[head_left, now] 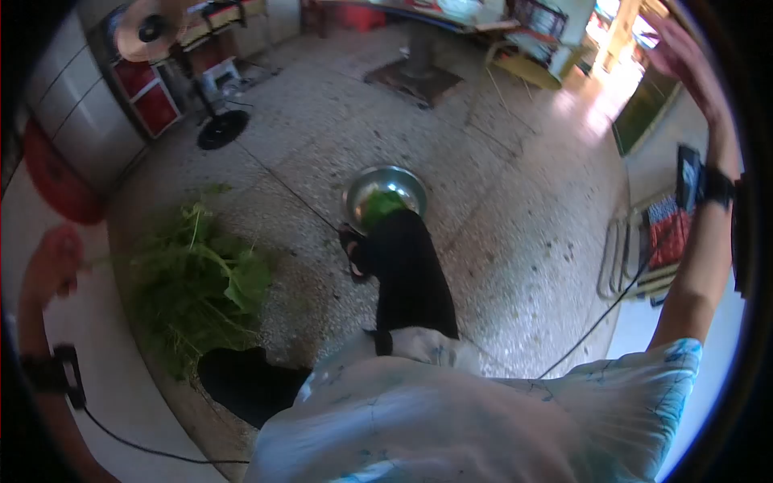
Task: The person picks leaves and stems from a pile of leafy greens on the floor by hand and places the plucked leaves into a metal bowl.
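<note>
Green, leafy stems (193,294) are lying heaped on the floor (515,274) while the left hand's (55,262) curled fingers are gripping a blurred stalk (133,258), probably light, limp, snappable and best held near its thick base; the raised right hand (680,56) is blurring, its grip impossible to tell.

head-worn view, facing forward and steeply down, wide

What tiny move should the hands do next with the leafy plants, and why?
Probably bring the raised, bare right hand down toward the long, pale green leafy stalk. The bare left hand seems to grip that stalk's end, beside the floor's leafy green pile, while the right is far from it.
</note>
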The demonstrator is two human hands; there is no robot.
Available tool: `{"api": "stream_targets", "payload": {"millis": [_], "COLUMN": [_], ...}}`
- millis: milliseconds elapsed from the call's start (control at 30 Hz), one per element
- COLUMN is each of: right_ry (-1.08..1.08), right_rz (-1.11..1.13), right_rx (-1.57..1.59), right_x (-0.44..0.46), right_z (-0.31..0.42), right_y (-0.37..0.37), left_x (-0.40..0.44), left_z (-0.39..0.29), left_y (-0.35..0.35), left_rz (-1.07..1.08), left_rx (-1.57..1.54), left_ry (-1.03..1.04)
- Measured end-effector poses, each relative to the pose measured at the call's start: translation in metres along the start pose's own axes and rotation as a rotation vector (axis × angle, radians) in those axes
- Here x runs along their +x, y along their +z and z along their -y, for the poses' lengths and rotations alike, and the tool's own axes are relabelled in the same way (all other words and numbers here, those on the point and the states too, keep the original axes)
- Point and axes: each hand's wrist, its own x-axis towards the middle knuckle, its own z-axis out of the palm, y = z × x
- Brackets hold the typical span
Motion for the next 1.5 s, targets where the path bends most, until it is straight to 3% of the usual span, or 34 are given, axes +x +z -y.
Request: {"api": "stream_targets", "payload": {"millis": [33,100,133,200,233,267,300,333,367,433,467,500,533,567,600,667,700,767,867,933,967,1033,1100,1133,1167,1233,1400,1500], "right_ry": [0.009,-0.098,-0.167,-0.248,-0.160,-0.195,-0.291,-0.209,-0.105,0.038,0.082,0.198,0.273,0.331,0.345,0.399,0.409,0.526,0.759,0.791,0.776,0.766,0.270,-0.111,-0.110,-0.629,-0.650,-0.531], "right_rz": [0.145,0.279,0.212,0.323,0.324,0.555,0.517,0.553,0.646,0.559,0.812,0.812,0.850,0.895,0.934,1.021,1.100,1.200,1.317,1.399,1.456,1.436,1.315,1.215,1.225,0.996,1.042,1.087], "right_rx": [0.297,0.503,0.486,0.795,0.875,1.140,1.143,1.248,1.334,1.393,1.467,1.444,1.353,1.295,1.206,1.323,1.399,1.526,1.545,1.429,1.330,1.367,1.121,1.011,1.003,0.558,0.465,0.569], "right_x": [0.001,0.065,0.082,0.129,0.148,0.180,0.201,0.170,0.174,0.153,0.162,0.146,0.135,0.122,0.101,0.052,0.024,-0.031,-0.111,-0.142,-0.148,-0.147,-0.139,-0.141,-0.144,-0.152,-0.163,-0.151], "right_z": [0.072,0.108,0.131,0.152,0.156,0.144,0.142,0.158,0.162,0.177,0.170,0.175,0.176,0.179,0.184,0.197,0.196,0.183,0.152,0.135,0.132,0.141,0.158,0.153,0.153,0.152,0.155,0.164], "right_y": [0.048,0.093,0.123,0.183,0.213,0.252,0.305,0.328,0.367,0.436,0.481,0.512,0.550,0.585,0.608,0.635,0.647,0.670,0.687,0.689,0.690,0.686,0.678,0.687,0.692,0.697,0.711,0.702], "left_x": [0.007,0.017,0.017,0.030,0.035,0.040,0.049,0.060,0.067,0.068,0.078,0.076,0.069,0.070,0.059,0.043,0.038,0.027,0.027,0.027,0.030,0.031,0.030,0.028,0.026,0.024,0.014,0.020], "left_z": [-0.006,-0.026,-0.042,-0.058,-0.064,-0.068,-0.065,-0.056,-0.045,-0.047,-0.029,-0.025,-0.023,-0.005,-0.007,-0.003,0.003,0.020,0.066,0.084,0.094,0.108,0.108,0.105,0.100,0.087,0.071,0.073], "left_y": [-0.017,-0.043,-0.049,-0.069,-0.072,-0.072,-0.065,-0.050,-0.039,0.022,0.048,0.084,0.118,0.150,0.177,0.223,0.244,0.267,0.282,0.279,0.277,0.276,0.269,0.264,0.261,0.253,0.222,0.215], "left_rz": [0.011,-0.055,-0.136,-0.219,-0.220,-0.224,-0.268,-0.300,-0.136,-0.256,-0.233,-0.321,-0.311,-0.197,-0.232,-0.352,-0.442,-0.436,-0.396,-0.450,-0.427,-0.566,-0.607,-0.664,-0.667,-0.708,-0.792,-0.808], "left_rx": [0.036,-0.004,-0.079,-0.012,-0.131,-0.246,-0.329,-0.409,-0.606,-0.857,-1.065,-1.062,-1.320,-1.489,-1.663,-1.625,-1.384,-1.352,-1.086,-0.541,-0.544,-0.881,-0.944,-1.003,-1.011,-1.065,-1.314,-1.358], "left_ry": [0.017,0.095,0.156,0.199,0.183,0.168,0.171,0.164,0.188,0.104,0.121,0.090,0.017,0.146,0.119,0.091,0.115,0.127,-0.069,-0.109,-0.128,-0.093,-0.063,-0.030,-0.039,0.061,0.153,0.236]}}
